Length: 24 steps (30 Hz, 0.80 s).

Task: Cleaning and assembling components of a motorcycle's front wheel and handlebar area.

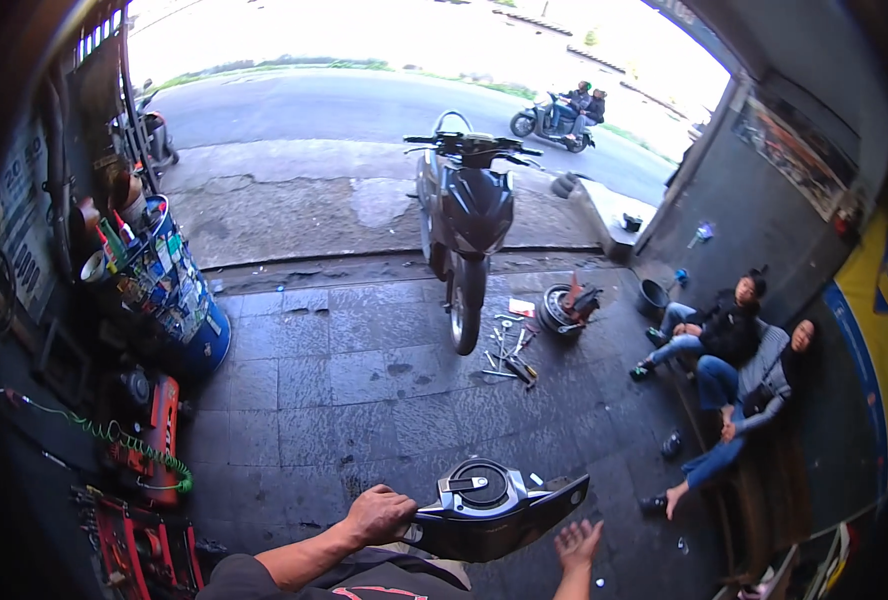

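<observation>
Close in front of my body is a dark, long scooter cover (489,533) with a pointed right end. A round black part with a grey ring and a silver strip (477,487) sits on its top. My left hand (382,516) is closed around the left end of the cover, knuckles up. My right hand (577,545) is apart from it, just below the right tip, palm up with fingers spread and nothing in it. What supports the cover underneath is hidden.
A dark scooter (477,210) stands ahead, facing me. Beside its front wheel lie hand tools (511,355) and a wheel (562,310). Two people (754,375) sit along the right wall. At left are a blue drum (199,320), a red machine (164,430) and a red tool rack (129,545).
</observation>
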Each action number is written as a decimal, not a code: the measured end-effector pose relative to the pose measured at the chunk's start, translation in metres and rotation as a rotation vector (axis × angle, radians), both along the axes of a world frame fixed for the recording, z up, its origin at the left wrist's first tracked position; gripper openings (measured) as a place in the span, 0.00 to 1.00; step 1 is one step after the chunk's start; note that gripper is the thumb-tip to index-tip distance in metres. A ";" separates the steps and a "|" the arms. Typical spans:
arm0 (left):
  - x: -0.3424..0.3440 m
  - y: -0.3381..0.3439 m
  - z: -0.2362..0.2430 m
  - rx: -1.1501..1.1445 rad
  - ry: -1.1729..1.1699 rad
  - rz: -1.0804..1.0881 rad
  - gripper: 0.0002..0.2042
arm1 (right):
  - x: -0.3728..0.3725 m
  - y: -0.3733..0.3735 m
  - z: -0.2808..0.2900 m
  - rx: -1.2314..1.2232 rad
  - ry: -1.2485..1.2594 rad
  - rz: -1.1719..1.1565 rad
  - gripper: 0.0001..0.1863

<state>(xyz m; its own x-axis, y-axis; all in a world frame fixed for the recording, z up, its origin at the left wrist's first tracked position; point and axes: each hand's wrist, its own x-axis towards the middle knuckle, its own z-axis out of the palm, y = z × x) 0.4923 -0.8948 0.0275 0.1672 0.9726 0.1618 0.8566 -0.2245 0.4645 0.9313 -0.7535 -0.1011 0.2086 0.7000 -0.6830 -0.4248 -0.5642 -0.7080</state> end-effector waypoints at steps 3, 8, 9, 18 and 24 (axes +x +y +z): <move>-0.014 0.048 0.006 0.078 -0.014 0.076 0.04 | -0.049 0.126 0.027 0.137 0.131 0.151 0.46; -0.057 0.144 -0.006 0.209 -0.039 0.138 0.05 | -0.150 0.249 0.060 0.353 0.192 0.250 0.37; -0.066 0.169 -0.007 0.218 -0.027 0.120 0.06 | -0.154 0.279 0.028 0.521 0.294 0.288 0.35; -0.158 0.395 0.030 0.302 0.076 -0.042 0.09 | -0.231 0.420 0.143 0.526 0.497 0.081 0.35; -0.176 0.527 0.044 0.558 -0.290 0.427 0.36 | -0.274 0.550 0.138 0.726 0.685 0.065 0.38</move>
